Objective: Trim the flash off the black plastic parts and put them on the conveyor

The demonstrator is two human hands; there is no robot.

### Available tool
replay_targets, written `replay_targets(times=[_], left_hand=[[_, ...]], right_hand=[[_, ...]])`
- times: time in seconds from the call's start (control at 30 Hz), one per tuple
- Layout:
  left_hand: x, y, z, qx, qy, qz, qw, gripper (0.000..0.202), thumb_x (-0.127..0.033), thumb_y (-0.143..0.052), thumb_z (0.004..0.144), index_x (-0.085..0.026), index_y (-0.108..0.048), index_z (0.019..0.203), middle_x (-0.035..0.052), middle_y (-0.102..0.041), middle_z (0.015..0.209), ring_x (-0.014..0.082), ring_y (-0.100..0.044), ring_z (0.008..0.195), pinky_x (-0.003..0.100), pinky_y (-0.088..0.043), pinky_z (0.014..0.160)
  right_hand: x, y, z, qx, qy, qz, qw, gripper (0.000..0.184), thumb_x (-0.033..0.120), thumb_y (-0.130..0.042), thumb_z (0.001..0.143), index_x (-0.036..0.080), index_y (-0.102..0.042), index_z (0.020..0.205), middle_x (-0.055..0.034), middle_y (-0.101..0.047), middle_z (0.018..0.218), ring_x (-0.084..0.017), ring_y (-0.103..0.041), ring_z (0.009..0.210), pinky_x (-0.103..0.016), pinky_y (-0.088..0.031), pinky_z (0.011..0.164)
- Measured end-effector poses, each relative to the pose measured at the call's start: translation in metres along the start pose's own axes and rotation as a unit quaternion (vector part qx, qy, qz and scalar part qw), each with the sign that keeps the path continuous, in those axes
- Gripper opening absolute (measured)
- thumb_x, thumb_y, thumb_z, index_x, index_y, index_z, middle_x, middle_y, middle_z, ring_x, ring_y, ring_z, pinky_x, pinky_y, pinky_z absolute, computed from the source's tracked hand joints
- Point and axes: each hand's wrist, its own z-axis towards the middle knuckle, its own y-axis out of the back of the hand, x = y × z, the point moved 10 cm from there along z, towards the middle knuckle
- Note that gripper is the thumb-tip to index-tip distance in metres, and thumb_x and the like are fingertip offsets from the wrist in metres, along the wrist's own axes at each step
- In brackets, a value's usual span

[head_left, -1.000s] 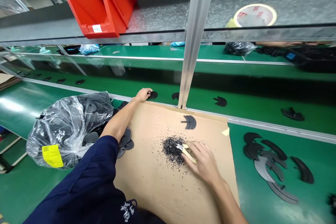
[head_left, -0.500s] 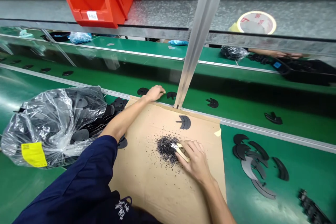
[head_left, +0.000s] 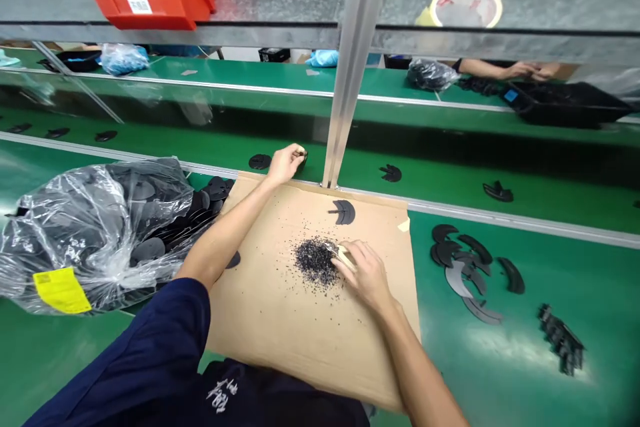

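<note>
On the cardboard sheet point(head_left: 260, 320), the right hand point(head_left: 363, 273) grips small snips point(head_left: 340, 255), tips left into the black granule pile point(head_left: 313, 261); the curled left hand point(head_left: 286, 163) lies farther off.

Snips point(head_left: 340, 255) w/ pale yellow grips sit in rt hand point(head_left: 367, 277), tips at edge of black crumbs point(head_left: 315, 261), heaped on cardboard point(head_left: 280, 320) w/ loose bits scattered round. Black crescent cutouts point(head_left: 344, 212) lie flat on cardboard, ahead of rt hand, well apart. Lt hand point(head_left: 286, 163) pinches small black piece point(head_left: 303, 159) just past cardboard's far edge.
</note>
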Motion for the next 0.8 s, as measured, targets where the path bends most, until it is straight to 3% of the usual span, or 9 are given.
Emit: replay_targets(times=[0.1,0.17,0.27,0.37,0.53,0.67,0.8], left_hand=[[0.000,0.012,-0.045,-0.011,0.004,-0.111,0.994,0.018,-0.025,-0.058,0.096,-0.013,-0.064,0.107,0.0122,-0.076,0.110,0.0188,-0.074,0.097,0.033,-0.060,0.090],[-0.008,0.008,-0.082,0.000,0.004,-0.288,0.958,0.025,-0.034,-0.071,0.090,-0.014,-0.066,0.103,0.0104,-0.078,0.104,0.0176,-0.075,0.091,0.032,-0.062,0.087],[-0.028,-0.022,-0.132,0.062,0.050,-0.467,0.881,0.037,-0.040,-0.085,0.079,-0.014,-0.070,0.101,0.0085,-0.079,0.099,0.0164,-0.076,0.088,0.031,-0.063,0.085],[-0.050,-0.057,-0.164,0.122,0.111,-0.535,0.829,0.041,-0.041,-0.090,0.074,-0.014,-0.072,0.098,0.0081,-0.080,0.099,0.0157,-0.076,0.089,0.029,-0.063,0.086],[-0.067,-0.087,-0.181,0.153,0.150,-0.575,0.790,0.042,-0.041,-0.092,0.072,-0.013,-0.073,0.096,0.0076,-0.080,0.101,0.0163,-0.076,0.092,0.029,-0.063,0.089],[-0.066,-0.091,-0.184,0.161,0.152,-0.566,0.794,0.041,-0.042,-0.090,0.074,-0.014,-0.074,0.099,0.0078,-0.080,0.103,0.0145,-0.075,0.088,0.029,-0.062,0.088],[-0.064,-0.090,-0.185,0.167,0.144,-0.545,0.809,0.042,-0.042,-0.090,0.074,-0.013,-0.074,0.099,0.0102,-0.080,0.103,0.0148,-0.075,0.083,0.031,-0.063,0.084]], right_hand=[[-0.006,0.001,-0.001,-0.027,-0.053,0.070,0.996,0.020,0.038,-0.059,0.099,0.019,-0.065,0.102,-0.0079,-0.067,0.087,-0.021,-0.061,0.076,-0.034,-0.050,0.068],[-0.015,0.001,-0.003,-0.049,-0.114,0.131,0.984,0.021,0.040,-0.063,0.097,0.020,-0.064,0.100,-0.0063,-0.066,0.087,-0.020,-0.060,0.074,-0.033,-0.049,0.068],[-0.028,-0.002,-0.008,-0.075,-0.205,0.242,0.945,0.031,0.049,-0.070,0.090,0.022,-0.064,0.101,-0.0057,-0.068,0.094,-0.020,-0.062,0.081,-0.033,-0.051,0.072],[-0.037,-0.010,-0.012,-0.081,-0.269,0.355,0.891,0.041,0.057,-0.075,0.082,0.023,-0.066,0.104,-0.0041,-0.070,0.096,-0.020,-0.062,0.082,-0.034,-0.053,0.075],[-0.041,-0.023,-0.019,-0.069,-0.324,0.470,0.818,0.042,0.059,-0.082,0.073,0.023,-0.067,0.090,0.0010,-0.062,0.077,-0.017,-0.055,0.069,-0.032,-0.049,0.066],[-0.043,-0.029,-0.023,-0.079,-0.348,0.518,0.777,0.040,0.054,-0.086,0.070,0.023,-0.068,0.089,0.0030,-0.058,0.072,-0.014,-0.049,0.064,-0.029,-0.044,0.060],[-0.045,-0.033,-0.023,-0.082,-0.358,0.525,0.768,0.037,0.049,-0.086,0.068,0.022,-0.065,0.083,0.0045,-0.054,0.070,-0.012,-0.044,0.061,-0.027,-0.039,0.058]])
